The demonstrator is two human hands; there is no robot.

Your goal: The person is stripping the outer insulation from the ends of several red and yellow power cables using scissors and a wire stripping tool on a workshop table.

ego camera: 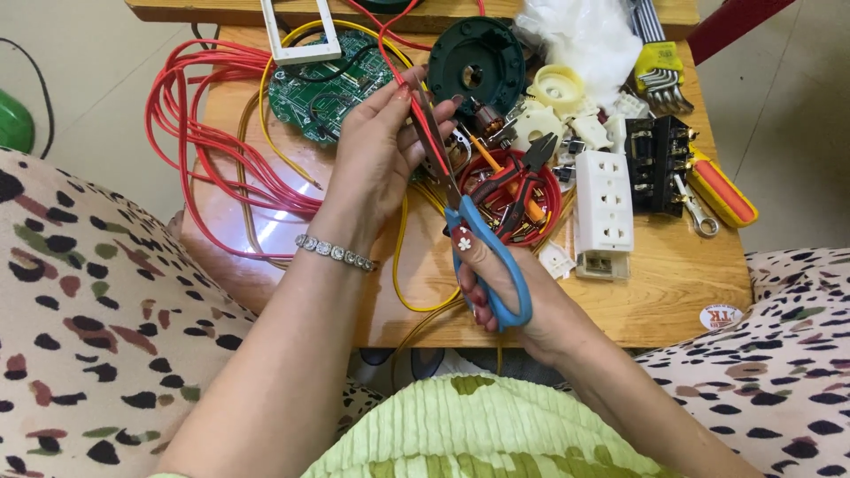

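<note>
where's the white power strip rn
In the head view the white power strip lies on the right part of the wooden table, between the red bowl of tools and the black terminal block.

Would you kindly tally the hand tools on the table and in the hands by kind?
Scissors, blue handles, in the right hand: 1
Pliers, in the red bowl: 1
Screwdriver, orange and yellow handle: 1
Hex key set: 1
Small spanner: 1
Total: 5

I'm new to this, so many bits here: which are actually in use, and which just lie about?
In use: left hand, right hand, red wire, blue-handled scissors.

Lying about: green circuit board, white socket strip, pliers, hex keys, screwdriver.
</note>
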